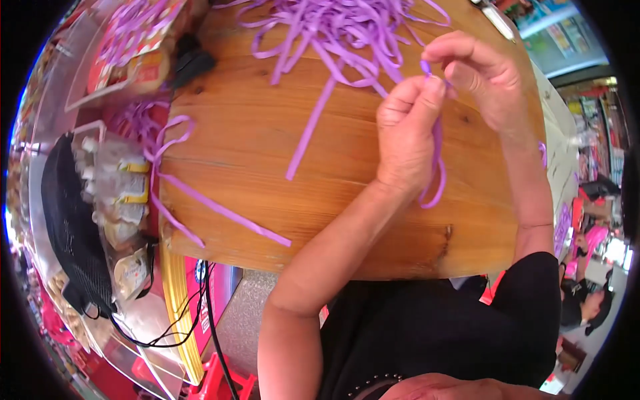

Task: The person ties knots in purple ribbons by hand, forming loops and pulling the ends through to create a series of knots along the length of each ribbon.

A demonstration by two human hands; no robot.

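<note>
Both my hands are raised over the right side of the wooden table [240, 147], working on one flat purple strap [438, 177]. My left hand [408, 130] is closed, pinching the strap between thumb and forefinger. A short purple end sticks up above that thumb, and the rest hangs in a loop beside the wrist. My right hand [483, 80] is bent around the same spot, its forefinger at the strap's upper end and its thumb close by; some of its fingers are hidden. Beyond them lies a tangled pile of purple straps [340, 33].
More purple straps [177, 177] trail over the table's left edge. Beside it stand a clear container of small bottles [120, 180], a black mesh bag [77, 227] and a black object [192, 61]. Black cables [208, 313] hang down near a red stool [223, 380]. Another person [587, 303] is at far right.
</note>
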